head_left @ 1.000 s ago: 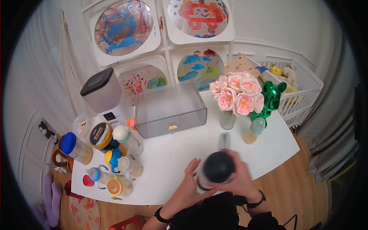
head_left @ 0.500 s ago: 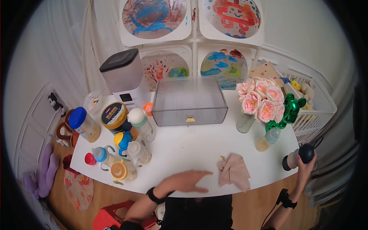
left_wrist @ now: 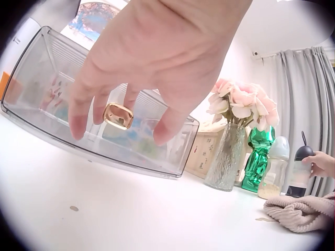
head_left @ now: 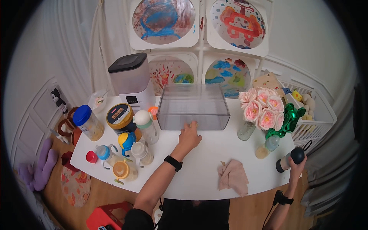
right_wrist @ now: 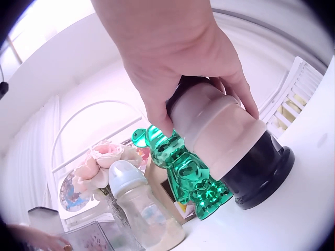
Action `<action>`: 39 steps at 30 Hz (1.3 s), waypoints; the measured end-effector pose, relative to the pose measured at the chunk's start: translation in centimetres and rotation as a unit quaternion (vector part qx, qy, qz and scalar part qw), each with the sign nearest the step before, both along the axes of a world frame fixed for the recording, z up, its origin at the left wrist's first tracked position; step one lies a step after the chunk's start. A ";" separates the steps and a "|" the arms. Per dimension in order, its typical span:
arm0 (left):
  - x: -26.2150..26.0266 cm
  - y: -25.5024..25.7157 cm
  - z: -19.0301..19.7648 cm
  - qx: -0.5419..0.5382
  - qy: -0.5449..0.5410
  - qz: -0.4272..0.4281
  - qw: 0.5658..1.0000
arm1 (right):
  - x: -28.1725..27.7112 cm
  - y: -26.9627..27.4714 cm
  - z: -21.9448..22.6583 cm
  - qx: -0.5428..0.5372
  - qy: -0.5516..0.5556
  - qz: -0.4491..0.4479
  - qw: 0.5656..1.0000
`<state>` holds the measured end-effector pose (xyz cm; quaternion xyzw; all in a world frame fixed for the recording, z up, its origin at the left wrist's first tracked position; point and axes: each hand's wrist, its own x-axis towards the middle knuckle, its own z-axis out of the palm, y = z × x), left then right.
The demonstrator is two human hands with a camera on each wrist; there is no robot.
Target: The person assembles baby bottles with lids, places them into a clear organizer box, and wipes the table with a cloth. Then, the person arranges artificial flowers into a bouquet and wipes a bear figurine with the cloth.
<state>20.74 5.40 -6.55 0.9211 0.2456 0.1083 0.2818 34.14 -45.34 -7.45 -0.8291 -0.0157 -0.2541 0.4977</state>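
My left hand (head_left: 190,137) reaches to the front of a clear grey drawer box (head_left: 193,101). Its fingers are spread about the gold knob (left_wrist: 119,116), with the thumb apart from it in the left wrist view. At the table's right edge my right hand (head_left: 297,165) grips a bottle (right_wrist: 222,130) with a pinkish body, dark cap and black base. Fingers and thumb wrap the bottle's upper part, and its base is right at the tabletop. A crumpled beige cloth (head_left: 233,177) lies on the table between the two hands.
On the left of the white table (head_left: 191,168) stand several baby bottles, a powder tub (head_left: 119,117) and a tall dispenser (head_left: 132,82). A vase of pink roses (head_left: 245,132), a green bear figure (right_wrist: 186,172) and a milk bottle (right_wrist: 149,209) are near the right hand.
The dark-capped bottle has gone from the table's front, between both hands, to the right edge in the right hand. The left hand has moved forward to the knob. The cloth has come into view.
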 end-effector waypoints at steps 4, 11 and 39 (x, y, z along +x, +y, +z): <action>-0.4 0.8 -0.5 -0.008 -0.019 -0.018 1.000 | -1.4 -0.3 -0.2 -0.093 -0.003 -0.049 0.994; -0.2 1.3 0.0 0.007 -0.020 -0.024 0.999 | -13.1 13.3 12.8 -0.129 0.051 0.062 0.988; -9.3 -4.0 2.3 0.039 0.021 -0.119 0.992 | -7.5 34.0 6.1 -0.441 -0.039 0.422 0.791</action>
